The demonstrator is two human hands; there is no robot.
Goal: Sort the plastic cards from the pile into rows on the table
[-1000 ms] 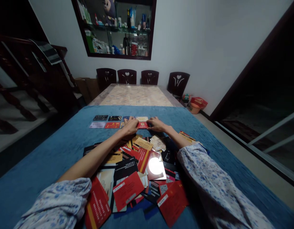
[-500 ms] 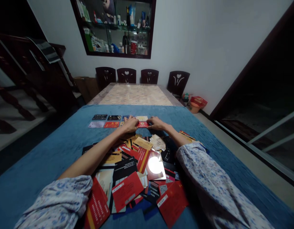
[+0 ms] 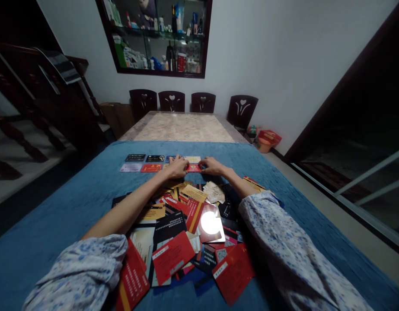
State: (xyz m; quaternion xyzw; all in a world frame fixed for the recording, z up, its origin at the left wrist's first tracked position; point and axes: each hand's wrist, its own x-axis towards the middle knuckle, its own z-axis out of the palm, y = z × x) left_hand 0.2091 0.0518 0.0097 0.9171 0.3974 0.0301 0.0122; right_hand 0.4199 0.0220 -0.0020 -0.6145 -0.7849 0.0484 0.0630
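Observation:
A red card [image 3: 194, 168] lies on the blue cloth at the right end of the nearer of two rows. My left hand [image 3: 177, 166] is closed at its left edge and my right hand [image 3: 211, 166] at its right edge, fingers bent. Just behind is a cream card [image 3: 193, 159]. To the left lie a black card [image 3: 155, 158], an orange-red card [image 3: 151, 168], a dark card [image 3: 135, 157] and a pale lilac card [image 3: 131, 167]. My left hand partly covers a blue card [image 3: 171, 158] and a yellowish one.
Between my forearms spreads a loose pile of overlapping cards, among them a red card [image 3: 172, 258] and a shiny card [image 3: 211, 224] with glare. More cards [image 3: 253, 184] lie by my right sleeve. The blue cloth [image 3: 72, 190] covers the near table; a marbled tabletop [image 3: 183, 126] and chairs stand beyond.
Both hands stay at the two ends of the red card, with hardly any movement. The whole view has shifted very slightly.

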